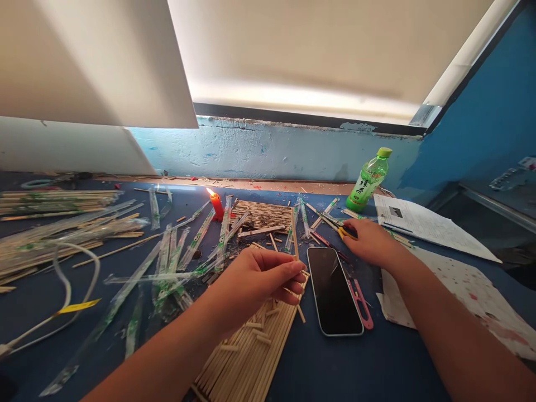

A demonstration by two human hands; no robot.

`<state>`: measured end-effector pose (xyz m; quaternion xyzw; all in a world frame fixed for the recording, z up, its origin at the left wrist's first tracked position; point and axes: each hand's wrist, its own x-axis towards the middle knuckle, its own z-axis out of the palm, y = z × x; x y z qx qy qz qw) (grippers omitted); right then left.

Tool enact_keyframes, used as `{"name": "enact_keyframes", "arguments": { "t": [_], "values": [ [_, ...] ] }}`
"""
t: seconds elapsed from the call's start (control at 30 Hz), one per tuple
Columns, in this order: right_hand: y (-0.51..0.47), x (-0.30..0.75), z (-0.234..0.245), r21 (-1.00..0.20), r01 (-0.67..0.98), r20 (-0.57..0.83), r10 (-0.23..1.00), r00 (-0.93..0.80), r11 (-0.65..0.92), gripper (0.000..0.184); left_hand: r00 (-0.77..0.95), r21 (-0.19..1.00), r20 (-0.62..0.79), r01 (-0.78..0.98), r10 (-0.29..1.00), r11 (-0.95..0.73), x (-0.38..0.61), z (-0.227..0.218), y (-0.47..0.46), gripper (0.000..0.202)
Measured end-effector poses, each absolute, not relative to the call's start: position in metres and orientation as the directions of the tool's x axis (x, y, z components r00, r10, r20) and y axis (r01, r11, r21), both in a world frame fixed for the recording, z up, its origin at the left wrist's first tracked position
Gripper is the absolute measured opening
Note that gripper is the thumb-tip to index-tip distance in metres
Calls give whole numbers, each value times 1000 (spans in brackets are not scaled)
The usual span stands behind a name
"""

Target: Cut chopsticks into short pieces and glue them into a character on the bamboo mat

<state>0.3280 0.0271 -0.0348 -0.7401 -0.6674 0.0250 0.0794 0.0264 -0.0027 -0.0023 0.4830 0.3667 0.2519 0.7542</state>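
The thin bamboo stick [295, 234] stands upright above the flat mat of bamboo sticks [251, 349], pinched in my left grip [263, 279]; I judge it needs holding square. My right grip [371, 241] lies on the yellow-handled cutters [344, 232], clasped or not I cannot tell. The black slab phone [333, 290] crowds the mat; 1 lit red candle [216, 205] burns beyond.
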Motion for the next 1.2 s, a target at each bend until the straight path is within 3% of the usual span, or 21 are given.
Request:
{"name": "enact_keyframes", "arguments": {
  "t": [0.4,0.53,0.67,0.77,0.83,0.9,0.97,1.2],
  "values": [
    [33,344,-40,-185,959,37,973,227,-217,40,542,956,-248,2,803,293,27,-7,-7,21],
    [32,343,-40,-205,947,44,964,263,-249,52,492,974,-219,65,843,215,28,-7,-6,19],
    [27,331,-26,-244,937,141,947,290,-250,62,431,987,-147,128,890,101,27,-6,-6,20],
    [15,312,-14,-381,920,175,971,163,-86,59,350,987,-40,160,936,-18,22,-6,-4,21],
    [3,295,-9,-627,765,183,982,-43,151,66,306,972,79,190,949,-142,17,-6,-2,20],
    [-10,276,-8,-715,651,167,967,-193,254,67,268,937,197,231,943,-262,13,-5,1,20],
    [-22,259,-10,-726,622,166,952,-256,294,66,249,903,266,273,931,-331,10,-3,2,20],
    [-43,230,-15,-637,707,150,948,-279,309,66,264,842,299,380,917,-384,14,-1,-2,20]
  ]
}}
